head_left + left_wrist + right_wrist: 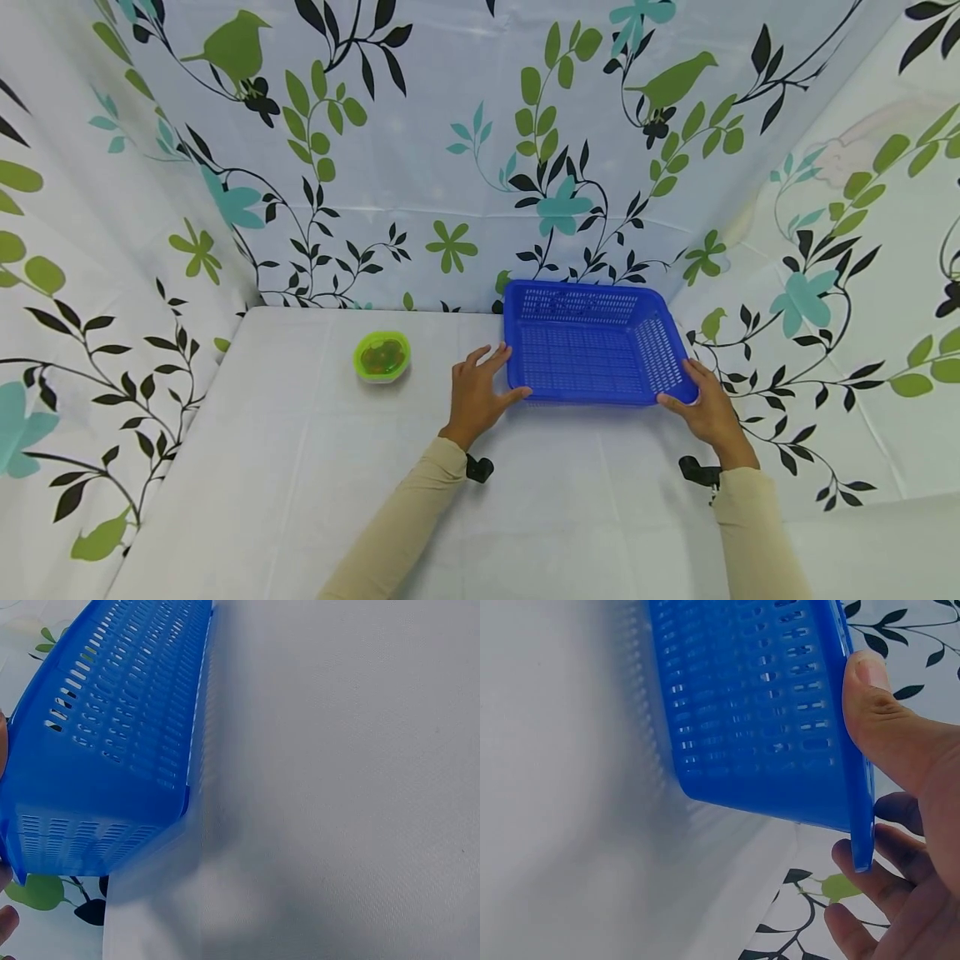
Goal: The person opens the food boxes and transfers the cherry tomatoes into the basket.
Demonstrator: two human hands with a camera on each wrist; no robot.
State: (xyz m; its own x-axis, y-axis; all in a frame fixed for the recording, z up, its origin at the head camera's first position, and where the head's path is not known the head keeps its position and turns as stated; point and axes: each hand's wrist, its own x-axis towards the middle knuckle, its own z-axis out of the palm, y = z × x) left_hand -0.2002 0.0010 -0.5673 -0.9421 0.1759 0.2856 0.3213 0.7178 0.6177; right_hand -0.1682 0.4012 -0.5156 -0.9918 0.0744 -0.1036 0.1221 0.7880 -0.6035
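with our left hand (477,398) and right hand (708,408) gripping its near corners, we have the blue slotted rectangular plastic basket (581,358) at the table's (300,467) far right, unreleased, the round lime-green container (382,357) untouched outside it.

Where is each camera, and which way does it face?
Head: on the person's head, facing forward and down at the blue basket, green container and white tabletop; left hand, right hand and beige sleeves show.
Left wrist: on that wrist, facing the basket's outside and tabletop; only slivers of the left hand show.
Right wrist: on that wrist, facing basket and tabletop; thumb and fingers show.
Both wrist views share the basket and tabletop.
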